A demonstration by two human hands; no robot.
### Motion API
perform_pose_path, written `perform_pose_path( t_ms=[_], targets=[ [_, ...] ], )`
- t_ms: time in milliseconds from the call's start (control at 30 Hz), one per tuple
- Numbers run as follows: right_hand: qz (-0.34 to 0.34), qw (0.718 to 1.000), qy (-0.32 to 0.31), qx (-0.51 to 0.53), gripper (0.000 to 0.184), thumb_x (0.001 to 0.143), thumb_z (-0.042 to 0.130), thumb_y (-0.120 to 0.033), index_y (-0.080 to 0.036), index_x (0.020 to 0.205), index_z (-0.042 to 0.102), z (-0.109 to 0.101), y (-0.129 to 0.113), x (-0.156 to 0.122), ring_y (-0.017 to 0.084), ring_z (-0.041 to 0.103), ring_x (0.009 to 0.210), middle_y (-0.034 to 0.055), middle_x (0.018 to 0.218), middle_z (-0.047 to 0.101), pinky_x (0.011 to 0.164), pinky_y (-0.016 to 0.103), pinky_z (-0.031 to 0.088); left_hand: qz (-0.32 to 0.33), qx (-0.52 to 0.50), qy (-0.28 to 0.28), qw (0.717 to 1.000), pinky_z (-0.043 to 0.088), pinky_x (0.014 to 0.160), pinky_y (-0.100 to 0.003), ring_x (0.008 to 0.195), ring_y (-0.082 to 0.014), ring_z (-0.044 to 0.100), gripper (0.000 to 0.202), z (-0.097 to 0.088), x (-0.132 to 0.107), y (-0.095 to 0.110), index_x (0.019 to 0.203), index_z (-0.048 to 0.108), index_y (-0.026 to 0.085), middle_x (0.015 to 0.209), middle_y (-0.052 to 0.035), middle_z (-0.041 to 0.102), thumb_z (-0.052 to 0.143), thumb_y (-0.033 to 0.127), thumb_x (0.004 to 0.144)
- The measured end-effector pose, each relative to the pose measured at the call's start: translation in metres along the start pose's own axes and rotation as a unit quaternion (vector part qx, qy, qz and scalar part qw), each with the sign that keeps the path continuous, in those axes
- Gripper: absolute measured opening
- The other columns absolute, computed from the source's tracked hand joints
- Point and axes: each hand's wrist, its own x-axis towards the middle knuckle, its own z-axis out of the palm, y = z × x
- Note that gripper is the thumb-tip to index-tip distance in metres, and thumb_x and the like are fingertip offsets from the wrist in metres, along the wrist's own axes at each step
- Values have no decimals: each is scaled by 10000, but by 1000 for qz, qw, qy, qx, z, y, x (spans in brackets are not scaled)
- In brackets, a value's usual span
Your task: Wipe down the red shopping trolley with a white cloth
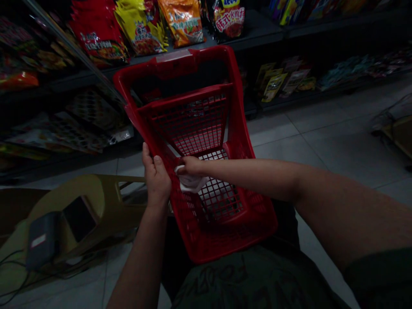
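Note:
A red plastic shopping basket (238,141) rests tilted on my lap, its open mesh inside facing me and its handle end pointing away. My left hand (156,180) grips the basket's left rim, fingers wrapped over the edge. My right hand (190,166) reaches across inside the basket and presses a white cloth (190,183) against the left inner wall. The cloth is bunched under the fingers, which are closed on it.
Shelves with snack bags (183,21) stand ahead and more packets (280,81) sit low on the right. A tan plastic chair (93,201) at my left carries a dark phone (79,216) and a grey device (41,240) with cables. Grey tiled floor (322,137) spreads right.

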Motion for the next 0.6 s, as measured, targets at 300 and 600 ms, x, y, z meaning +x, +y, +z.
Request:
perform_pose_path(
  t_ms=[300,600],
  targets=[
    [13,947,-299,-116,232,541,878,-234,-153,693,723,67,35,-74,138,559,559,-58,508,562,534,210,426,14,-11,-8,1000,226,1223,-344,1475,-159,297,550,-1,-3,-6,1539,283,233,1609,-76,312,370,366,1012],
    [-128,981,100,101,240,818,667,-239,-127,1031,667,-4,-8,-15,102,588,745,4,884,691,653,178,433,10,8,-2,1000,227,1222,-350,1472,-165,305,539,-1,-1,-5,1525,308,218,1611,-82,310,365,355,1007]
  ],
)
